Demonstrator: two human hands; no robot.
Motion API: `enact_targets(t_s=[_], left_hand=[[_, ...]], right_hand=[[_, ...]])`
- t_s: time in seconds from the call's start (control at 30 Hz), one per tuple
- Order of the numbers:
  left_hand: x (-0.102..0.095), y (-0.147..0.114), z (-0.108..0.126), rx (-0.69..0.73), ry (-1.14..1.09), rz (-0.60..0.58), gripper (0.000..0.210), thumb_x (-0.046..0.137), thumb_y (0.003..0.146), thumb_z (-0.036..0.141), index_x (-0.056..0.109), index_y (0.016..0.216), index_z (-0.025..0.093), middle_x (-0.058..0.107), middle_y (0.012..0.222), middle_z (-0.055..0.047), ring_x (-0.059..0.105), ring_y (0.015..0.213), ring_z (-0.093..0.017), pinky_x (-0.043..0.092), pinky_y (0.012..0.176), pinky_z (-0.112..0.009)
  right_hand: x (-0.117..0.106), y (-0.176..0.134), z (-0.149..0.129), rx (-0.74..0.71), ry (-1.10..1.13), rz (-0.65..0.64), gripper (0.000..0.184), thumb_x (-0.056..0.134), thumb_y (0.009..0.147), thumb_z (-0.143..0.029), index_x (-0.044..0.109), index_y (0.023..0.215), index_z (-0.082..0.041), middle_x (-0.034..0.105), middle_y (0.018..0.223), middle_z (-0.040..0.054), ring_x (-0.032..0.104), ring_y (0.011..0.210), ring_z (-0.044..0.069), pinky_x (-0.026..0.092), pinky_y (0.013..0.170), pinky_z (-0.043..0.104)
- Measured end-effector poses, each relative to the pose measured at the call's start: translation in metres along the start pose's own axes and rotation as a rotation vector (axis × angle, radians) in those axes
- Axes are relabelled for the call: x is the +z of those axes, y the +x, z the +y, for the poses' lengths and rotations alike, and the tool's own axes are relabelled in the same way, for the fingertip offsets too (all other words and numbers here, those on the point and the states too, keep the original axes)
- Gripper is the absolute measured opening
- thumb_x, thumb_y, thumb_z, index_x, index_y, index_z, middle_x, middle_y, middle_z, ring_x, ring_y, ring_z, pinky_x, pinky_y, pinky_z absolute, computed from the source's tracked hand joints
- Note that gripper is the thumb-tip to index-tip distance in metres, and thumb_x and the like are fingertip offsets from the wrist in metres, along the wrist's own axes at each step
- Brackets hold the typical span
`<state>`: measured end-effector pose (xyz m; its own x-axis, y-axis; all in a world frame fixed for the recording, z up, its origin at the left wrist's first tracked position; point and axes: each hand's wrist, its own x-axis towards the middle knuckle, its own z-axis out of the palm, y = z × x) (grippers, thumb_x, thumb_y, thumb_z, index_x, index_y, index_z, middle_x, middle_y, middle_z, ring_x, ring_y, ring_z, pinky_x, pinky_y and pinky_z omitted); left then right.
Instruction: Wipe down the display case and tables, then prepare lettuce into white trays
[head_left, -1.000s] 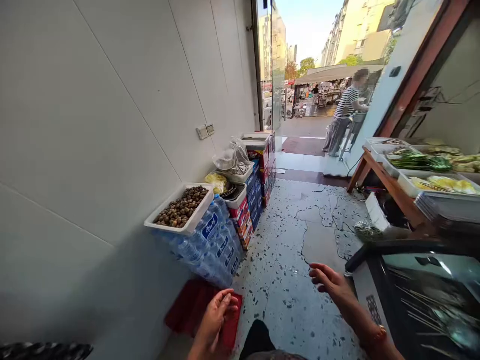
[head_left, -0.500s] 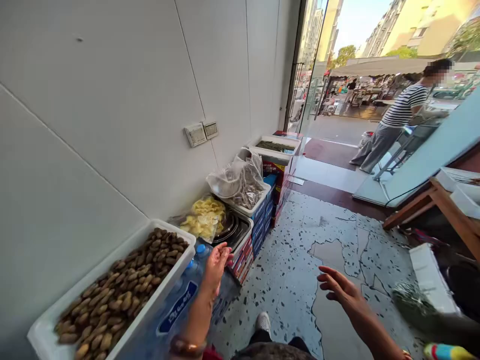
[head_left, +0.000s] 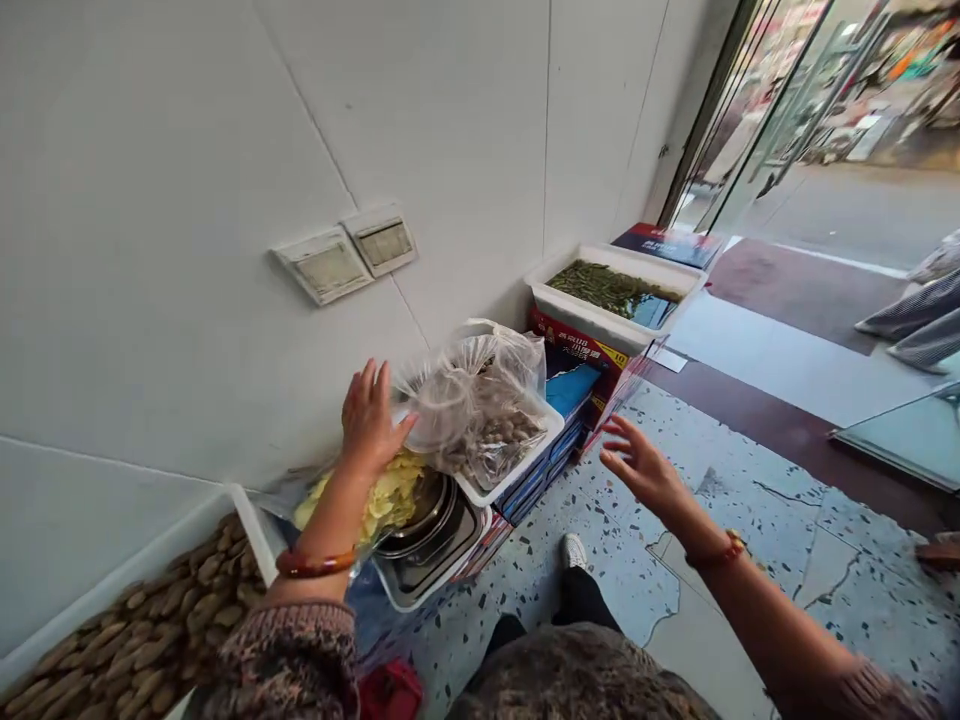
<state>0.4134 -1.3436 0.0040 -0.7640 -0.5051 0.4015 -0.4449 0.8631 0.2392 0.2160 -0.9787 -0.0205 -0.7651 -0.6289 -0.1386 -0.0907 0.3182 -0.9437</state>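
Note:
My left hand [head_left: 369, 420] reaches out with spread fingers and holds nothing. It hovers close to a clear plastic bag [head_left: 487, 390], whose brownish contents I cannot make out, bunched on a white tray [head_left: 551, 430]. Whether it touches the bag I cannot tell. Below my left wrist lies a bag of pale yellow slices [head_left: 394, 495], beside a dark round lid or pan [head_left: 427, 510] on a metal tray [head_left: 450, 570]. My right hand [head_left: 637, 460] is above the floor, right of the white tray, fingers apart and nothing in them.
A white bin of brown oval nuts or roots [head_left: 150, 630] stands at lower left. Beyond the bag, a white tub of green stalks [head_left: 607, 290] rests on red cartons [head_left: 574, 345]. Wall sockets [head_left: 345, 252] sit above. A glass door [head_left: 780, 130] and a person's legs [head_left: 930, 310] are at right.
My view has moved nearer the trays and turned down. My left hand has gone from beside the metal tray towards the plastic bag; my right hand has moved forward too.

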Motion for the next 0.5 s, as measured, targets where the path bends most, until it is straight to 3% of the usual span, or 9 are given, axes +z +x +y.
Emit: enact_targets(t_s=[0.1,0.2,0.3,0.4,0.47,0.5], left_hand=[[0.012,0.04,0.019,0.081,0.16,-0.28,0.058,0.064,0.077,0.03,0.051,0.133,0.02,0.059,0.133,-0.016,0.044,0.131,-0.037,0.02,0.113,-0.06],[0.02,0.063,0.025,0.008,0.162,-0.456,0.027,0.052,0.082,0.027,0.069,0.103,0.02,0.074,0.094,-0.01,0.066,0.097,-0.029,0.038,0.102,-0.051],[0.011,0.066,0.029,-0.211,0.004,-0.364,0.03,0.043,0.087,0.034,0.069,0.085,0.018,0.072,0.083,-0.008,0.067,0.076,-0.023,0.051,0.077,-0.035],[-0.008,0.049,0.048,-0.417,-0.19,-0.23,0.034,0.042,0.089,0.041,0.066,0.088,0.017,0.07,0.076,-0.004,0.063,0.061,-0.017,0.049,0.062,-0.027],[-0.02,0.032,0.068,-0.419,-0.222,-0.188,0.033,0.044,0.089,0.042,0.066,0.087,0.019,0.069,0.074,-0.002,0.063,0.066,-0.017,0.049,0.063,-0.026],[-0.024,0.024,0.077,-0.389,-0.216,-0.161,0.03,0.045,0.089,0.041,0.066,0.086,0.02,0.069,0.076,-0.003,0.064,0.071,-0.018,0.049,0.067,-0.027]], right_hand=[[-0.004,0.073,-0.011,-0.12,0.022,-0.035,0.082,0.067,0.077,-0.054,0.032,0.147,-0.026,0.046,0.143,0.0159,0.06,0.11,0.028,0.057,0.081,0.043],[0.007,0.121,-0.024,-0.24,0.056,-0.131,0.089,0.069,0.077,-0.048,0.022,0.15,-0.028,0.038,0.149,0.0157,0.06,0.108,0.027,0.056,0.079,0.041],[0.027,0.145,-0.039,-0.342,0.026,-0.246,0.098,0.072,0.075,-0.045,0.013,0.152,-0.029,0.035,0.15,0.0155,0.06,0.105,0.025,0.054,0.082,0.041],[0.049,0.151,-0.049,-0.378,-0.077,-0.327,0.107,0.075,0.073,-0.041,0.007,0.153,-0.026,0.052,0.133,0.0143,0.062,0.094,0.023,0.053,0.082,0.041],[0.063,0.145,-0.051,-0.408,-0.179,-0.429,0.1,0.076,0.073,-0.039,0.017,0.151,-0.021,0.064,0.109,0.0096,0.062,0.085,0.023,0.053,0.078,0.04],[0.069,0.141,-0.051,-0.452,-0.239,-0.495,0.086,0.074,0.074,-0.037,0.031,0.146,-0.02,0.066,0.099,0.0073,0.061,0.082,0.023,0.052,0.077,0.039]])
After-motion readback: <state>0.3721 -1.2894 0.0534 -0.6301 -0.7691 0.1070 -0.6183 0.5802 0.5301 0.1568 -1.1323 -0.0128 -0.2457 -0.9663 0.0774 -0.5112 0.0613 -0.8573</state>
